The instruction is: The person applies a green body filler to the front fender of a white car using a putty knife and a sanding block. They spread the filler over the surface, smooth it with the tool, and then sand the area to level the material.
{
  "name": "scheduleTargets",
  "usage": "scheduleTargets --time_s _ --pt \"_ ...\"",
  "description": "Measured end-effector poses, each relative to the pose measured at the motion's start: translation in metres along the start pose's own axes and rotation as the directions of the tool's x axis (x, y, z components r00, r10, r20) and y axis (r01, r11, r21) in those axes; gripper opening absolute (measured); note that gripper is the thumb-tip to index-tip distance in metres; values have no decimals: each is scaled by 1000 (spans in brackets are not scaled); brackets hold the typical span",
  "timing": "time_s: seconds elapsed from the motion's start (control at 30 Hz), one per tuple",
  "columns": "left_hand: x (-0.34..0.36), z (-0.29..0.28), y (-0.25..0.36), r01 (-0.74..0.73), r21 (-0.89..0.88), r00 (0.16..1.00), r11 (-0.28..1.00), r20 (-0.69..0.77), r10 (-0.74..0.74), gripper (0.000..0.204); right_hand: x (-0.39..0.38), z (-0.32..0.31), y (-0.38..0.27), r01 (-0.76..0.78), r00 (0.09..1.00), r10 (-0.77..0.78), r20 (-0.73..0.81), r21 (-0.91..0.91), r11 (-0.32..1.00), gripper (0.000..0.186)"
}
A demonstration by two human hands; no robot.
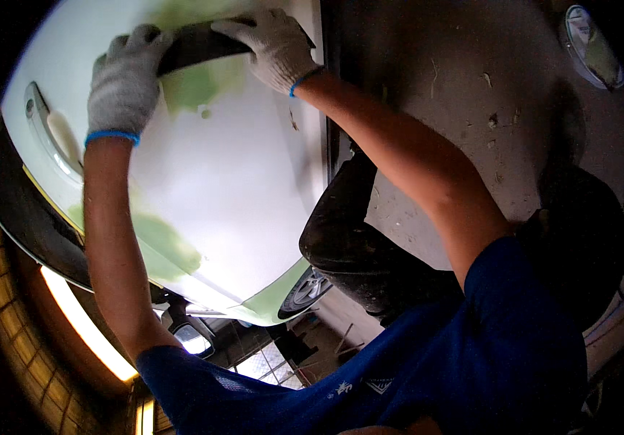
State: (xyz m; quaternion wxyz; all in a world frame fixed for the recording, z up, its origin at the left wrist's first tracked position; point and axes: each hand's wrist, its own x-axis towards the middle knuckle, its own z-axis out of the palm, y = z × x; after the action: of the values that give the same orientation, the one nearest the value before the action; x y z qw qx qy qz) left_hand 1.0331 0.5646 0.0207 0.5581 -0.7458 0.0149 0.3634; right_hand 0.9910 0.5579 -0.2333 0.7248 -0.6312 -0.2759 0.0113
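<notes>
In a white knit glove with a blue cuff, my left hand (125,83) is closed around the left end of a long dark sanding block (205,45). Gloved the same way, my right hand (277,52) grips the block's other end, thumb along its near edge. The block lies across a white car door (218,174), over a pale green filler patch (190,88) that shows on both sides of it. The fingertips are partly hidden behind the block. Left of my left forearm is the door handle (45,123).
Another green patch (163,246) lies lower on the bodywork, close to a wheel (305,293) and side mirror (194,338). My bent knee (334,239) is beside the door. A round container (592,49) stands on the debris-strewn floor (450,80). A bright light strip (87,326) is at lower left.
</notes>
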Motion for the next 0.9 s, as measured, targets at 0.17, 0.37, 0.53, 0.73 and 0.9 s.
scheduleTargets --time_s 0.17,0.37,0.53,0.73,0.9 --pt "62 3 -26 -61 3 998 998 18 61 66 38 14 31 -25 997 24 -69 -13 1000 61" --pt "86 11 -32 -37 40 993 999 109 33 61 57 27 45 -84 996 85 -26 23 996 62" --pt "95 3 -26 -37 69 999 997 27 35 54 64 31 51 -105 994 106 -18 43 994 64" --pt "92 14 -34 -41 9 998 999 52 40 63 66 36 51 -91 993 99 -56 124 988 68" --pt "63 23 -21 10 -47 999 999 34 -8 63 43 33 38 -104 994 99 39 152 983 71"
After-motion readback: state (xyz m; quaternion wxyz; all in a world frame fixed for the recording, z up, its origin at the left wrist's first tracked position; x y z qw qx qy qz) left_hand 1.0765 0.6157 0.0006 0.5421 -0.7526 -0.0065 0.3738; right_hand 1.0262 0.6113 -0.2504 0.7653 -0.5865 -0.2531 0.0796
